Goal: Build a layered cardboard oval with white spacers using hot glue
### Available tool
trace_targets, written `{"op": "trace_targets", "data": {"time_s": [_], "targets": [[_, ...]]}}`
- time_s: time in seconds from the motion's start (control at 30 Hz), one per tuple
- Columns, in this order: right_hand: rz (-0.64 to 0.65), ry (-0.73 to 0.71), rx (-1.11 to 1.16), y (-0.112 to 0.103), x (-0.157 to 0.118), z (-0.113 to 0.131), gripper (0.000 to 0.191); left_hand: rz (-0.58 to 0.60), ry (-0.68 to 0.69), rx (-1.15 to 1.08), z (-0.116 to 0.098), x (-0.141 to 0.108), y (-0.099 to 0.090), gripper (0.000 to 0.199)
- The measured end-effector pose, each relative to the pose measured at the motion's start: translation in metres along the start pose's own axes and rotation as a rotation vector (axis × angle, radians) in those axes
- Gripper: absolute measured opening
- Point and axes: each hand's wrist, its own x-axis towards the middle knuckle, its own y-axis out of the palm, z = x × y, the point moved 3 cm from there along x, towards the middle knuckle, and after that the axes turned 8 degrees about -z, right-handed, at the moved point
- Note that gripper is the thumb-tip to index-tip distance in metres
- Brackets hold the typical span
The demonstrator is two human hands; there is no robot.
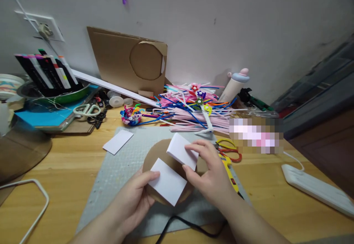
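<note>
My left hand (141,188) grips a round brown cardboard disc (156,150) from below. Its thumb presses a white paper rectangle (168,183) onto the disc's near half. Between the thumb and fingers of my right hand (207,166) is a second white piece (181,150), thicker at its edge, perhaps folded or stacked. It is over the disc's far right part; whether it touches the disc I cannot tell. Another white rectangle (118,141) lies apart at the left, partly on the grey cutting mat (110,188).
Behind the mat are many pipe cleaners (190,114) and a bottle (235,85). Scissors (229,150) and a yellow glue gun (229,170) lie at the right, near a white power strip (315,188). A black cord (190,223) crosses the front. Cardboard (116,55) leans on the wall.
</note>
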Motion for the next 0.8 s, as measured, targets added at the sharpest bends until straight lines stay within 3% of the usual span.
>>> {"op": "trace_targets", "data": {"time_s": [0.27, 0.8], "targets": [[0.031, -0.177, -0.220, 0.005, -0.013, 0.003, 0.037, 0.038, 0.086, 0.033, 0.007, -0.006, -0.002, 0.072], [0.055, -0.127, -0.192, 0.006, -0.016, -0.002, 0.034, 0.053, 0.124, 0.032, 0.007, -0.008, -0.005, 0.074]]}}
